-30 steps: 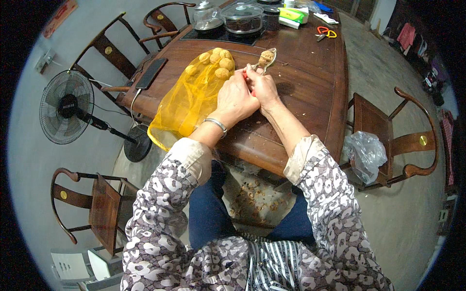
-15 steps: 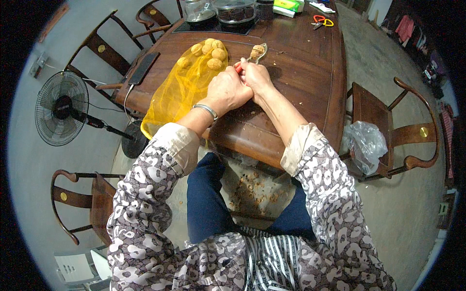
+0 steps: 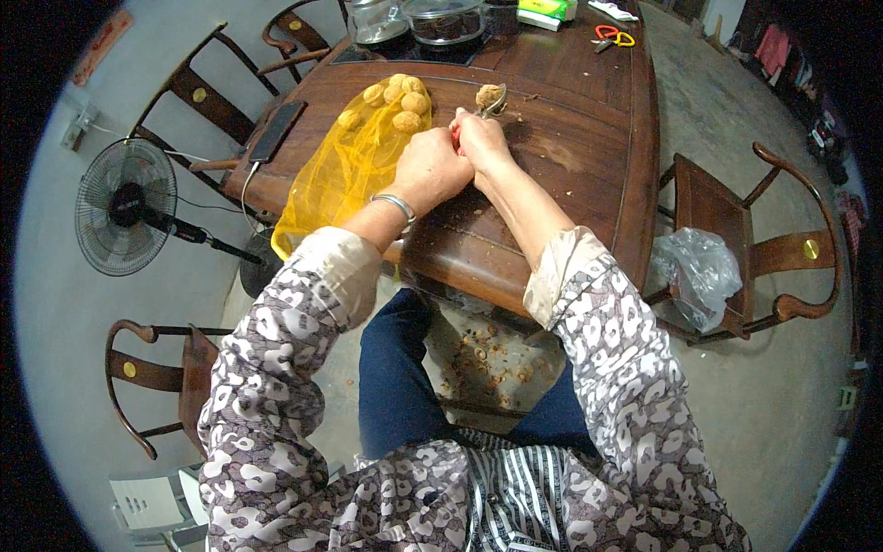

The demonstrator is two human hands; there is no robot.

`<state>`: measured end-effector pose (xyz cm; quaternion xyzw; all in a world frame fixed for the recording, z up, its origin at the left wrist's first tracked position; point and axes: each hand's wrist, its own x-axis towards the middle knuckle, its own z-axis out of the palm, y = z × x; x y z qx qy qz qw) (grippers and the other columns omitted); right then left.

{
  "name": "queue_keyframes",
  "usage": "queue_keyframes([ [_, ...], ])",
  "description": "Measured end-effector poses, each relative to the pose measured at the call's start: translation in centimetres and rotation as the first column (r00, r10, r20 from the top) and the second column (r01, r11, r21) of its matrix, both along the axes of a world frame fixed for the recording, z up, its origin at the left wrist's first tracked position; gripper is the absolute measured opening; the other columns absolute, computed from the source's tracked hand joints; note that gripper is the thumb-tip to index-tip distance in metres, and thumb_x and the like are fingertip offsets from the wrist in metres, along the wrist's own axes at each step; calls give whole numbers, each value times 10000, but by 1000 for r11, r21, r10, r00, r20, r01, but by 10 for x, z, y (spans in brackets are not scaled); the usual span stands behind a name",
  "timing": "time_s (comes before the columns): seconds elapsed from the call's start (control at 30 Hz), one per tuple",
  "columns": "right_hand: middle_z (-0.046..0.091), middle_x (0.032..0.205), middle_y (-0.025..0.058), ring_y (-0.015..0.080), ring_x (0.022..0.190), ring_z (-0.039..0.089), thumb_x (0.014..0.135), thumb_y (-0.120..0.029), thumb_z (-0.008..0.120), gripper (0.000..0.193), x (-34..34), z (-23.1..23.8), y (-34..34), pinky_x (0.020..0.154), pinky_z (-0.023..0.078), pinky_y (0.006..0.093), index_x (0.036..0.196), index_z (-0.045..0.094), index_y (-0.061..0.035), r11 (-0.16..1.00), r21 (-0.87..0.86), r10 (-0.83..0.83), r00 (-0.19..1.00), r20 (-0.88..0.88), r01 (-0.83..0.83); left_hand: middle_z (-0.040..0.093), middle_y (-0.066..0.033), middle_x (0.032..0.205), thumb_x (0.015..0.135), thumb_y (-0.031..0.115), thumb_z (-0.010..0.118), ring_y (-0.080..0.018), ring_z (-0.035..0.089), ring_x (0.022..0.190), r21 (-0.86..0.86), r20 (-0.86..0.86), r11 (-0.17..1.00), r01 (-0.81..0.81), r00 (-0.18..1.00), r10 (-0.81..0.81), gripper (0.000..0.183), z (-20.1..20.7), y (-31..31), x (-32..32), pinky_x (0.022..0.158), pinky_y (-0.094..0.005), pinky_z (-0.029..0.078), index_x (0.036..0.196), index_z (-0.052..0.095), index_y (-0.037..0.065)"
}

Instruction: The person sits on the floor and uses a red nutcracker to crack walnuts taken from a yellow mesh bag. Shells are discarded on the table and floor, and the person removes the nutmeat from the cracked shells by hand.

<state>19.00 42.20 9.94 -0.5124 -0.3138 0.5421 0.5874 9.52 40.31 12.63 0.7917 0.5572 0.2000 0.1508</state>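
A nutcracker with red handles (image 3: 456, 137) is gripped in both my hands over the near half of the wooden table. My right hand (image 3: 482, 147) is wrapped round the handles. My left hand (image 3: 430, 169), with a silver bangle at its wrist, is closed against the right one; its fingertips are hidden. Beyond the hands, a walnut (image 3: 487, 95) sits at the metal jaws, whose curved edge shows on its right. Left of my hands lies a yellow mesh bag (image 3: 336, 179) with several walnuts (image 3: 407, 121) at its far end.
Shell crumbs dot the dark wooden table (image 3: 589, 138); more shells (image 3: 487, 359) litter the floor between my legs. Scissors (image 3: 612, 38), glass containers (image 3: 444, 23) and a phone (image 3: 277, 131) lie farther off. A chair holding a plastic bag (image 3: 696, 276) stands right, a fan (image 3: 126, 205) left.
The nutcracker's jaws have turned, and the walnut now shows more to their left side. Both hands keep their grip. The whole view has shifted slightly.
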Motion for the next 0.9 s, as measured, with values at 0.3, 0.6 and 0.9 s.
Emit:
queue_keyframes([
  [0.3, 573, 670, 60, 143, 573, 518, 945, -328, 532, 348, 0, 9, -9, 537, 416, 285, 764, 582, -35, 996, 12, 83, 996, -30, -83, 652, -269, 929, 758, 419, 606, -395, 634, 905, -99, -13, 993, 71, 997, -73, 523, 6, 1, -13, 793, -434, 493, 985, 620, -51],
  [0.6, 646, 932, 68, 175, 799, 623, 959, -243, 502, 244, 14, 15, -7, 715, 522, 313, 989, 609, -27, 925, 15, 380, 925, 16, -380, 637, -39, 939, 867, 323, 660, -127, 609, 821, -13, 298, 979, 202, 936, -189, 400, 43, 25, -55, 645, -239, 487, 1141, 592, 38],
  [0.9, 663, 976, 108, 158, 794, 635, 895, -162, 539, 231, 24, 19, -9, 708, 511, 309, 1008, 621, 22, 942, 70, 279, 881, 383, -329, 682, -94, 916, 847, 144, 685, -142, 640, 834, 111, 516, 964, 243, 815, -265, 302, 15, 55, -11, 730, -279, 524, 1093, 626, -20],
])
